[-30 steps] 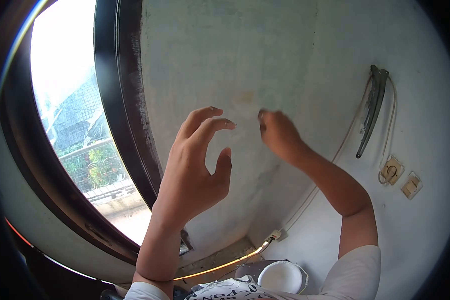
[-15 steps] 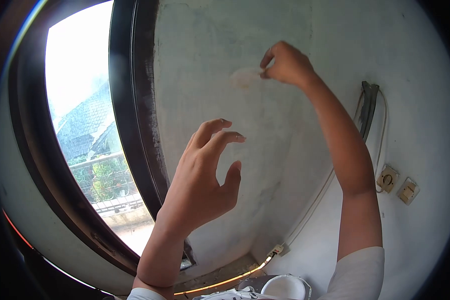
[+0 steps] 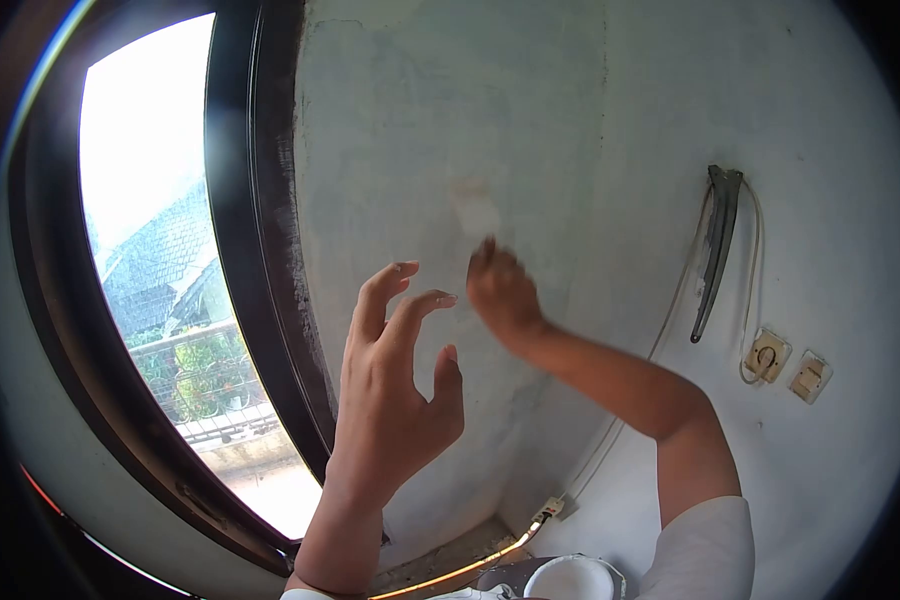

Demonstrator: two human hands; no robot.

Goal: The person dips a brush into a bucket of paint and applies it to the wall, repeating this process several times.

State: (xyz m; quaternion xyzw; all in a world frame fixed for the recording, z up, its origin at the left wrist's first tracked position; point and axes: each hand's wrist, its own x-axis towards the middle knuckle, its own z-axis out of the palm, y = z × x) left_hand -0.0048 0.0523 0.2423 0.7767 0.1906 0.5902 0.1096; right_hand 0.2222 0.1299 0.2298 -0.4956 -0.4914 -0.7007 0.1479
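Note:
My right hand [image 3: 505,290] is closed around the handle end of a paintbrush [image 3: 476,210], pale and smeared by motion. Its whitish, tan-tipped head points up and overlaps the patchy grey-green wall [image 3: 390,130]. Lower and to the left, my left hand [image 3: 400,370] is raised before the same wall with nothing in it. The fingers there are curved and apart, thumb upward, and its fingertips lie close to my right hand in this view.
A dark-framed window [image 3: 160,250] stands at left. On the right wall are a dark bracket [image 3: 718,250] with hanging cable, a socket [image 3: 767,355] and a switch [image 3: 811,377]. Below, a white bucket [image 3: 570,580] sits near a cable connector [image 3: 547,510].
My right hand has swung down and left with the paintbrush, whose head has turned from pointing left to pointing up. My left hand has shifted slightly left and down.

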